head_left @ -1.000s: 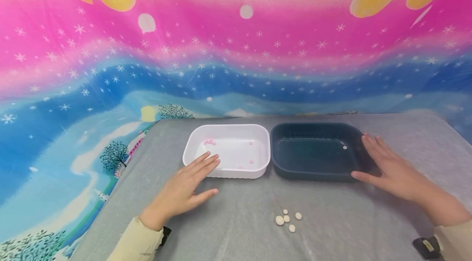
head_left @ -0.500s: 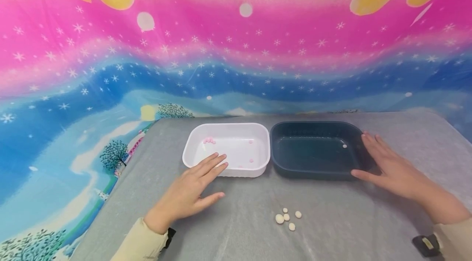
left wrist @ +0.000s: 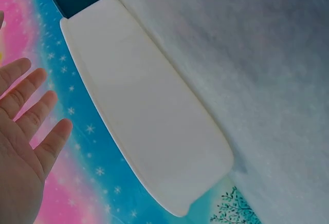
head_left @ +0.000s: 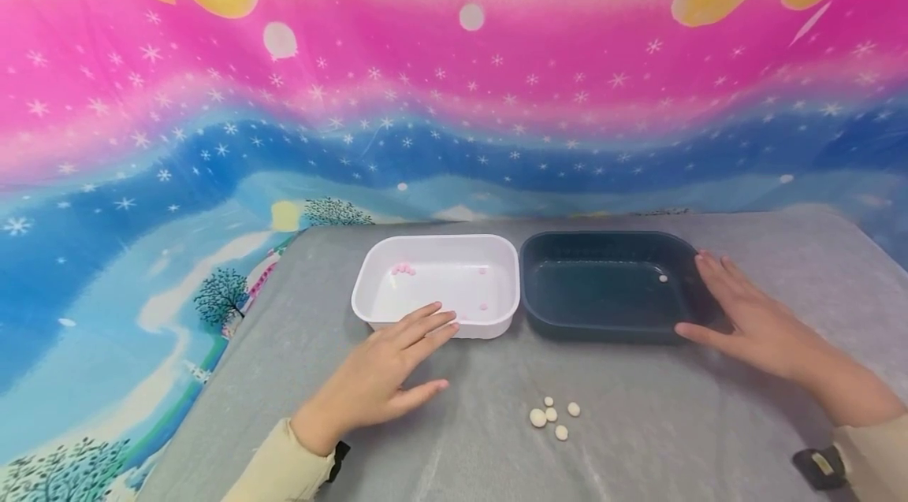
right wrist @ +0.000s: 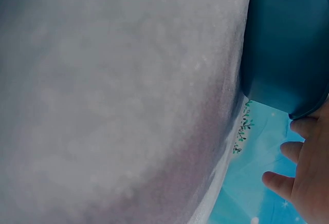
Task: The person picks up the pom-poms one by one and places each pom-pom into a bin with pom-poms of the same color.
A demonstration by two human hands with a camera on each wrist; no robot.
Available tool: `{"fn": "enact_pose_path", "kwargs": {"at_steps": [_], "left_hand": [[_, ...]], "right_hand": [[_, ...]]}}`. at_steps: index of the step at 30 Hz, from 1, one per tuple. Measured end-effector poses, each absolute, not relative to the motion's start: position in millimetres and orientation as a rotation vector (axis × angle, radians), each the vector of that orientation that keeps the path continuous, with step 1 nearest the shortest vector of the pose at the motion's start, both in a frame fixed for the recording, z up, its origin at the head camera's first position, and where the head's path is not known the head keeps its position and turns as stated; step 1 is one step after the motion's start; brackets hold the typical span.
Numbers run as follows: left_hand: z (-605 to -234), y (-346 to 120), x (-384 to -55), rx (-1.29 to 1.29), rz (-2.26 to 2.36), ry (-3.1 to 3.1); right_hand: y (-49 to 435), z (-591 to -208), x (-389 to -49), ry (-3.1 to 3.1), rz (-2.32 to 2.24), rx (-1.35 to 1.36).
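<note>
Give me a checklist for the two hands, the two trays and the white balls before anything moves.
1. Left hand free: ok, it holds nothing.
2. Trays upright: ok, the white tray and the dark tray stand side by side.
3. White balls gathered in one place: not ok, five loose balls lie on the gray cloth, and one white ball is in the dark tray.
4. Pink pieces contained: ok, those in view are inside the white tray.
5. Right hand steadying the dark tray: cannot tell, it is at the right end, but pressure isn't visible.
</note>
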State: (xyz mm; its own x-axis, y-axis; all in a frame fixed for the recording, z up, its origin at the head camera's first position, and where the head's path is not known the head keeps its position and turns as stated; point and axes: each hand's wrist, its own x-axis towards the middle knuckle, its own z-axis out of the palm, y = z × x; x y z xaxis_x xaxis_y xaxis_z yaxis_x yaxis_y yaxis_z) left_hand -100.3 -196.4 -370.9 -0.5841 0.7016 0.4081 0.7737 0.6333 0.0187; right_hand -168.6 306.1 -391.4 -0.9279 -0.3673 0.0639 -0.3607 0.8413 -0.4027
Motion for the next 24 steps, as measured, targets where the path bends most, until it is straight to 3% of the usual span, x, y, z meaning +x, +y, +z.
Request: {"fn": "enact_pose_path", "kwargs": {"at_steps": [24], "left_hand": [[-372,-173,-94,-1.311,-0.292,-2.457]], "right_hand": [[308,-395,-171,2.985,-0.652,-0.594]]}}
